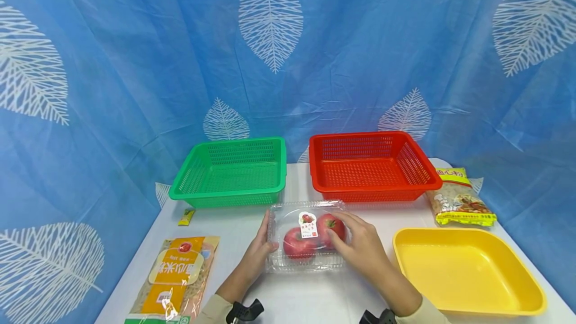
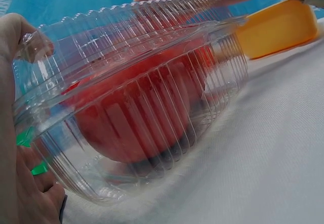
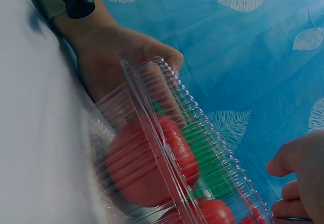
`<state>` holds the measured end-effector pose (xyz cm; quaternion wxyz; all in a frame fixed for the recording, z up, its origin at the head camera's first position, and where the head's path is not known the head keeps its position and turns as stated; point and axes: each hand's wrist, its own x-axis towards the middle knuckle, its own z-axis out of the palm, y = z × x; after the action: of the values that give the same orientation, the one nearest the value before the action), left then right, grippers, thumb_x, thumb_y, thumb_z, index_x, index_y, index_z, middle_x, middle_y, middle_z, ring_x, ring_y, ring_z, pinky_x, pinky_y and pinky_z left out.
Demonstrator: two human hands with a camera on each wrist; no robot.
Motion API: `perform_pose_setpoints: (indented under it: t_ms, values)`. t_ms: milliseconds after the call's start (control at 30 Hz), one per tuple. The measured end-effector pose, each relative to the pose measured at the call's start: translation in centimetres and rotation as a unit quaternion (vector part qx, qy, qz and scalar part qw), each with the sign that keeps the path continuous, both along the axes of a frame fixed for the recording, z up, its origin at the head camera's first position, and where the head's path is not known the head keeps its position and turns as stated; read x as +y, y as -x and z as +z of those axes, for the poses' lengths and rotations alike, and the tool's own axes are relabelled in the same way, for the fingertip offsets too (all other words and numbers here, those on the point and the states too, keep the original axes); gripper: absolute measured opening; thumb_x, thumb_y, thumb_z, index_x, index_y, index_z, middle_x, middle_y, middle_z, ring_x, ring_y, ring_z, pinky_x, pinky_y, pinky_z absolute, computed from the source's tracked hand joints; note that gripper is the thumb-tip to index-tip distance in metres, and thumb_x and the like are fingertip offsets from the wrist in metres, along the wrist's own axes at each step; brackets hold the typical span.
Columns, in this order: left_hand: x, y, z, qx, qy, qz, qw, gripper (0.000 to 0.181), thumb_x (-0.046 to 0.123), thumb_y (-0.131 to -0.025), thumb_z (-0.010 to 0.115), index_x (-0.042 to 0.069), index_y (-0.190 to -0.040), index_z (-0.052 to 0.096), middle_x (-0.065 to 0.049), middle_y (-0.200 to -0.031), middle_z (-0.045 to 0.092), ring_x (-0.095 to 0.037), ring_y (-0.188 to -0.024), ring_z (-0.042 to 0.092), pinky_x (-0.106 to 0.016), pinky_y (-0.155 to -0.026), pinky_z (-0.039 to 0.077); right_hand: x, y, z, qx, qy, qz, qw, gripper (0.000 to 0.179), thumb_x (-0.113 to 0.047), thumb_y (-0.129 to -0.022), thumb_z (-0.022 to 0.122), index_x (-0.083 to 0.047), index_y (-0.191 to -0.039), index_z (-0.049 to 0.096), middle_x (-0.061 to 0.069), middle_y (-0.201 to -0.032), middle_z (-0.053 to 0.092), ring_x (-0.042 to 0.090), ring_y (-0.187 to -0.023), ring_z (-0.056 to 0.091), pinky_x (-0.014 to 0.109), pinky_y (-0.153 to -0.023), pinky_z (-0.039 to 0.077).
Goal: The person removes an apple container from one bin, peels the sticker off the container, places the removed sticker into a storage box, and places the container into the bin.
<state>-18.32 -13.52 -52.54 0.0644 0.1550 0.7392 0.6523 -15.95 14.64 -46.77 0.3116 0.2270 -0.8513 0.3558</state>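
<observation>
Clear plastic clamshell (image 1: 316, 248) with tomatoes (image 1: 297, 245) sits mid-table, nearer than the green basket (image 1: 227, 197) and red basket (image 1: 373, 195). Left hand (image 1: 255, 254) clamps its left edge; right hand (image 1: 362, 244), thumb and fingers parted, is over its right side, contact unclear.

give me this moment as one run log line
left hand: grips clear clamshell box, left side | right hand: over box's right side, contact unclear | contents: two tomatoes | behind box: green basket, red basket
</observation>
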Motion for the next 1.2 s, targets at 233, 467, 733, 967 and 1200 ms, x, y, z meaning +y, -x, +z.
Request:
perform_pose_setpoints:
  t_ms: [233,467,733,967,1200]
  values:
    - [0.1,0.0,0.1,0.002,0.006,0.0,1.0,0.088,0.009,-0.095,0.044,0.009,-0.17,-0.002,-0.015,-0.174,-0.007,-0.039,-0.157,-0.01,-0.062,-0.12,0.001,-0.4,0.2,0.3,-0.001,-0.001,0.011,0.9999,0.039,-0.004,-0.08,0.088,0.005,-0.116,0.074,0.014,-0.114,0.075,0.033,-0.109,0.072,0.049,-0.092,0.056]
    - [0.1,0.0,0.0,0.002,0.007,0.0,1.0,0.088,0.009,-0.095,0.044,0.008,-0.169,-0.002,-0.016,-0.174,-0.007,-0.04,-0.157,-0.01,-0.062,-0.12,0.001,-0.8,0.4,0.5,-0.024,-0.008,0.019,0.9995,0.037,-0.006,-0.083,0.088,0.0,-0.116,0.074,0.012,-0.113,0.075,0.028,-0.106,0.072,0.047,-0.092,0.057]
    - [0.0,0.0,0.0,0.003,0.015,0.005,0.9999,0.087,0.01,-0.096,0.045,0.01,-0.17,-0.001,-0.014,-0.174,-0.005,-0.038,-0.157,-0.008,-0.062,-0.12,0.002,-1.3,0.7,0.9,-0.048,-0.019,0.023,0.9984,0.045,-0.006,-0.079,0.091,0.001,-0.12,0.073,0.012,-0.113,0.075,0.027,-0.102,0.072,0.044,-0.091,0.058]
    - [0.1,0.1,-0.1,-0.001,0.01,0.005,0.9999,0.088,0.012,-0.095,0.045,0.01,-0.17,-0.002,-0.014,-0.174,-0.006,-0.039,-0.157,-0.008,-0.063,-0.12,0.003,-1.9,1.1,0.8,-0.047,-0.034,0.017,0.9981,0.05,-0.004,-0.076,0.092,-0.001,-0.123,0.074,0.01,-0.119,0.074,0.027,-0.106,0.071,0.045,-0.091,0.058]
    - [0.1,0.1,-0.2,-0.002,0.01,0.003,0.9999,0.089,0.013,-0.095,0.046,0.01,-0.17,-0.002,-0.013,-0.174,-0.006,-0.039,-0.157,-0.008,-0.063,-0.12,0.003,-2.3,1.4,1.0,-0.058,-0.053,0.022,0.9967,0.05,-0.009,-0.078,0.093,0.0,-0.123,0.074,0.012,-0.121,0.074,0.03,-0.112,0.07,0.045,-0.093,0.057]
